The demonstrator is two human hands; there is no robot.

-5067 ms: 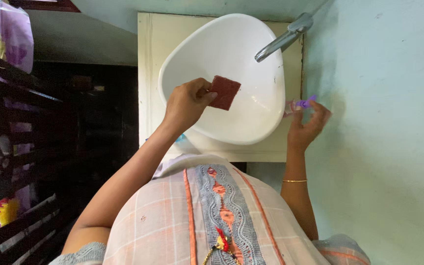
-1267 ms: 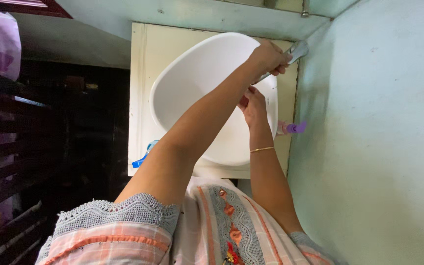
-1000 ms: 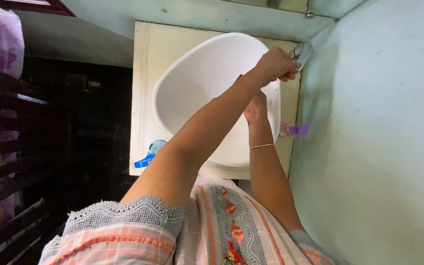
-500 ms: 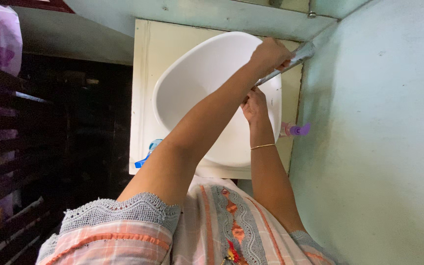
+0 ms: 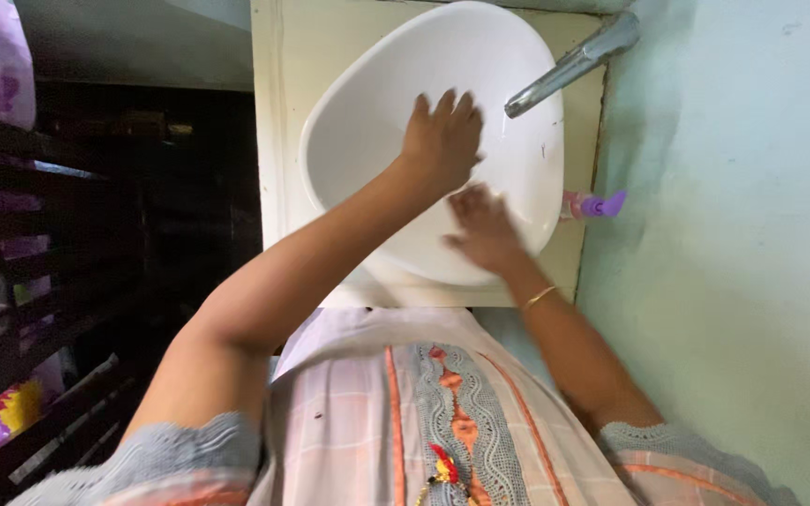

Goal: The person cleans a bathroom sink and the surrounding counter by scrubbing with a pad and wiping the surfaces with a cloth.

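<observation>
A dark slatted shelf (image 5: 39, 281) with flower-patterned bags fills the left side. Next to it stands a cream counter (image 5: 274, 141) that carries a white basin (image 5: 367, 122), which takes up most of the counter top and reaches close to its front and right edges.

The left hand (image 5: 441, 139) lies palm down inside the basin, toward its middle, with the fingers stretched out flat and close together against the white surface; it grips nothing that can be seen. Just in front of it and slightly right, the right hand (image 5: 483, 230) is over the basin's near right side. It is blurred, its fingers look loosely spread, and whether it holds anything cannot be told. A thin gold bangle (image 5: 538, 297) sits on that wrist.

A metal tap (image 5: 569, 66) slants from the counter's far right corner over the basin. A small purple-capped bottle (image 5: 595, 204) lies at the counter's right edge, against the pale green wall (image 5: 733, 234).
</observation>
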